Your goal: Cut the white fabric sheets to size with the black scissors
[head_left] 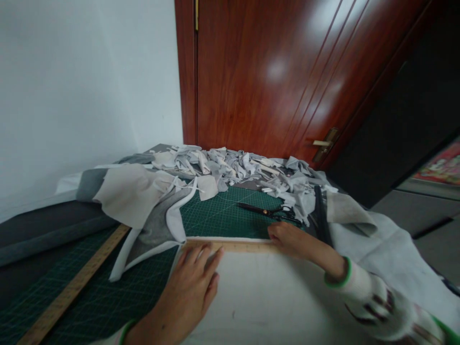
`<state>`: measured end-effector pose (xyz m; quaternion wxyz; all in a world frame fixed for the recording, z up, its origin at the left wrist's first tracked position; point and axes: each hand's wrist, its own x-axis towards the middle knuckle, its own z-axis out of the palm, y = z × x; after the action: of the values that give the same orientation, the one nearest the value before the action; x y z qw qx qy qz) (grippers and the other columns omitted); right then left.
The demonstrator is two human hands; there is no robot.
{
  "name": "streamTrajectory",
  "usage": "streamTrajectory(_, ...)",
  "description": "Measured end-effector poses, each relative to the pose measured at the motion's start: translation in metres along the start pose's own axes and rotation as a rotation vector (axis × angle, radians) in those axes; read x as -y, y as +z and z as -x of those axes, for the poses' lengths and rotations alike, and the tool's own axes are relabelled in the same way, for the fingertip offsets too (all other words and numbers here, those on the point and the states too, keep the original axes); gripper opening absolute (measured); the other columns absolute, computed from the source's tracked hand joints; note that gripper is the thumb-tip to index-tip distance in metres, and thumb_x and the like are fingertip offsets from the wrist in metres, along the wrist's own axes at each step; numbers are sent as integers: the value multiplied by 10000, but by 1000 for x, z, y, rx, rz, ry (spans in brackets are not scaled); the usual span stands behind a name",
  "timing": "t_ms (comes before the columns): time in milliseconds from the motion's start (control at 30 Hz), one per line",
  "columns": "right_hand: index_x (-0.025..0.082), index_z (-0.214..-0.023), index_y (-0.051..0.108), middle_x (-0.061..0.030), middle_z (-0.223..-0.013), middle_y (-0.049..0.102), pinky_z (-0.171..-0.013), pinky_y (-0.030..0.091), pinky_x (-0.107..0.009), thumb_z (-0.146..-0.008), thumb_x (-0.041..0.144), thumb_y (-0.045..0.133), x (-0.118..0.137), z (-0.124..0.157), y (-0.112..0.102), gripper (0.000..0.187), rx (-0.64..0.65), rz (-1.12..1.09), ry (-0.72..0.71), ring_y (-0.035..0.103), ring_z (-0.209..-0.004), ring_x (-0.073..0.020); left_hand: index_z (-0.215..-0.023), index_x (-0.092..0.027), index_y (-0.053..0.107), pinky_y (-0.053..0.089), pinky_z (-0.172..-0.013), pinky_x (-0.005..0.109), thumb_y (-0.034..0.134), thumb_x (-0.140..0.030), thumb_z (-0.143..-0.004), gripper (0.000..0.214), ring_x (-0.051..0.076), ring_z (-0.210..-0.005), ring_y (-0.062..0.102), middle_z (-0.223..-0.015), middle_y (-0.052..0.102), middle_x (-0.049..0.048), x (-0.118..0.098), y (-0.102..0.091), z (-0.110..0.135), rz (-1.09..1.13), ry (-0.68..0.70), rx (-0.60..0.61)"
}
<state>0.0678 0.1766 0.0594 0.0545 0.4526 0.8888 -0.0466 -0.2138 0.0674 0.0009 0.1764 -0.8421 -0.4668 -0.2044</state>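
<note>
A white sheet of fabric (266,294) lies flat on the green cutting mat (215,218). Along its far edge runs a wooden ruler (244,247). My left hand (192,282) is laid on the ruler's left part and the fabric, fingers outstretched and pressing down. At the ruler's right end, my right hand (296,239) is closed with curled fingers; whatever is in them is hidden. Just beyond it, black scissors (264,211) rest on the mat, their blades pointing left.
Grey and white fabric scraps (233,165) are heaped along the back. Larger cut pieces (129,191) lie at left, over a second wooden ruler (75,287). A dark strip (321,215) and more white cloth (388,244) are at right. A wooden door (251,86) stands behind.
</note>
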Motion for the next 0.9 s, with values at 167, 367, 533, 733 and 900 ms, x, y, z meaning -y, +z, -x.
streamTrajectory(167, 141, -761, 624, -95, -791, 692, -637, 361, -255, -832, 12, 471, -8, 3, 4, 212, 2, 6, 5, 608, -731, -163, -1301, -157, 593, 460, -928, 476, 467, -183, -905, 417, 297, -1095, 576, -1217, 664, 122, 0, -1, 0, -7, 12, 13)
streamTrajectory(367, 132, -764, 626, -124, -824, 700, -647, 385, -257, -835, 6, 447, -14, 9, 5, 230, 2, 20, 42, 634, -750, -179, -1327, -180, 571, 442, -947, 466, 447, -189, -921, 424, 287, -1118, 570, -1253, 645, 110, 0, 2, 1, 22, -23, 31)
streamTrajectory(533, 121, -783, 635, -124, -831, 696, -662, 400, -255, -845, 14, 449, -19, 15, 4, 224, 14, 35, 68, 637, -768, -185, -1313, -184, 575, 432, -961, 460, 440, -193, -918, 418, 281, -1141, 561, -1247, 651, 103, 1, 3, 1, 39, -31, 29)
streamTrajectory(733, 93, -814, 650, -145, -850, 693, -674, 407, -257, -829, -27, 437, -23, 23, 1, 245, 37, 54, 118, 646, -779, -192, -1317, -190, 569, 431, -970, 445, 427, -203, -923, 419, 270, -1138, 559, -1243, 651, 98, 1, 3, 0, 30, -18, 2)
streamTrajectory(900, 105, -805, 644, -138, -846, 691, -678, 405, -260, -826, -27, 438, -27, 28, 1, 246, 41, 64, 147, 641, -784, -195, -1293, -197, 596, 433, -957, 429, 446, -203, -916, 407, 269, -1114, 564, -1207, 652, 99, 2, 3, 0, 46, -25, -35)
